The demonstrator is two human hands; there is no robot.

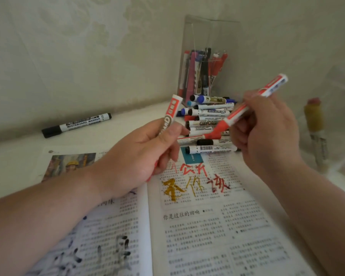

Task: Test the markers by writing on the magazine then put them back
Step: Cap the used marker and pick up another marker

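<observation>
The left hand (139, 156) is hovering over the middle of the open magazine (207, 226), its fingers curling round a first red marker (170, 114) and clamping it against the palm. This marker is standing almost upright, with its white and red barrel rising above the thumb and a bit of red peeking out below the hand. The right hand (267, 132) is hanging just to the right, above the far right corner of the magazine, its fingers pinching a second red marker (235, 116). That one is slanting from the upper right down towards the left hand, red end lowest, and the two markers are sitting near each other without touching. The magazine is lying flat on the white desk (18, 156), showing red and yellow writing (193, 180) on the right page and black strokes (120, 246) on the near left page. A pile of markers (209, 112) is lying at the magazine's far edge, beneath the hands. Behind it, in the far corner, a clear box (207, 36) is holding more markers upright. A single black marker (78, 123) is lying alone on the desk at far left, close to the wall.
</observation>
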